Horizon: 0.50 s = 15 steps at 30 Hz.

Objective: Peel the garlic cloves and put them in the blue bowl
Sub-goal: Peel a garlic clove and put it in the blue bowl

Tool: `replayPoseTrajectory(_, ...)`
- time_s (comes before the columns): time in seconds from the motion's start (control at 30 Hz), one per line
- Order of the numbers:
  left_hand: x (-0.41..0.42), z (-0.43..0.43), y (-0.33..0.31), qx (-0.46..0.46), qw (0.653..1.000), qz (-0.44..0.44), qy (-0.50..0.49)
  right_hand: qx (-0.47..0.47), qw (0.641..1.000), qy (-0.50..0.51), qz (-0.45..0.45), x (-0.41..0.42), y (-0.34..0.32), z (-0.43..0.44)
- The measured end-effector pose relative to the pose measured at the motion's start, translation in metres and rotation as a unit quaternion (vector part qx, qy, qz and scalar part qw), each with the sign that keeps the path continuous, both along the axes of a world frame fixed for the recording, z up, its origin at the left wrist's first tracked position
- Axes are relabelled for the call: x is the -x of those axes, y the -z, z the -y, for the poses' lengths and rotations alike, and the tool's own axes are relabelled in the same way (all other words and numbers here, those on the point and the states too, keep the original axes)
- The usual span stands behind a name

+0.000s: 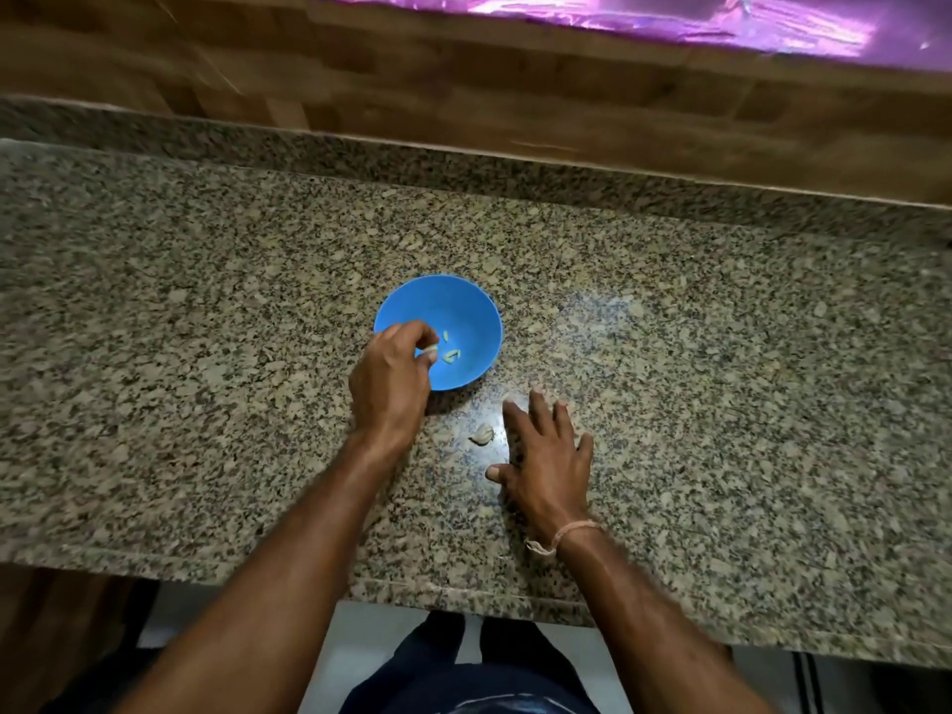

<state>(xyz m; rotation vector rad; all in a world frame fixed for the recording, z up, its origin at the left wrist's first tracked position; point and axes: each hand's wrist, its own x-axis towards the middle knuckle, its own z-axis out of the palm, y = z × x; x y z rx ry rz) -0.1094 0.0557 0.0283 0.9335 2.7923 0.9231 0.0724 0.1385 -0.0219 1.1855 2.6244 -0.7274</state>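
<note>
The blue bowl (pixel 463 311) stands on the granite counter (pixel 206 353) near the middle. Pale peeled garlic cloves (pixel 451 356) lie inside it. My left hand (pixel 391 378) hangs over the bowl's near-left rim, fingers curled, pinching a pale garlic clove (pixel 430 348) at its fingertips. An unpeeled garlic clove (pixel 482 434) lies on the counter just in front of the bowl. My right hand (pixel 546 461) rests flat on the counter right beside that clove, fingers spread and straight, holding nothing.
A raised granite ledge (pixel 463 162) and a wooden wall (pixel 360 79) run along the back. The counter's front edge (pixel 463 600) is close to my body. A purple shiny sheet (pixel 669 18) lies at the top right.
</note>
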Motion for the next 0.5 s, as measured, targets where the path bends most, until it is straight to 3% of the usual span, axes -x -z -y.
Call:
replayPoseTrajectory(0.13, -0.027, 0.011, 0.003, -0.008, 0.996, -0.08, 0.046, 0.007, 1.0, -0.013, -0.003, -0.003, -0.001, -0.003)
replayPoseTrajectory(0.3, -0.086, 0.026, 0.052, 0.018, 0.993, 0.073, 0.092, 0.012, 0.991, -0.003, -0.132, -0.015, 0.002, -0.006)
replayPoseTrajectory(0.4, -0.086, 0.017, 0.069, 0.043, 0.991, 0.056, 0.11, 0.058, 0.978, 0.004, -0.2, -0.019, 0.006, -0.001)
replayPoseTrajectory(0.47, -0.086, 0.014, 0.076, 0.013, 0.992, 0.096, 0.085, 0.111, 0.964, 0.029, -0.239, -0.023, 0.008, -0.002)
replayPoseTrajectory(0.5, -0.087, 0.014, 0.076, -0.021, 0.986, 0.158, 0.042, 0.156, 0.952, 0.055, -0.256, -0.025, 0.007, -0.003)
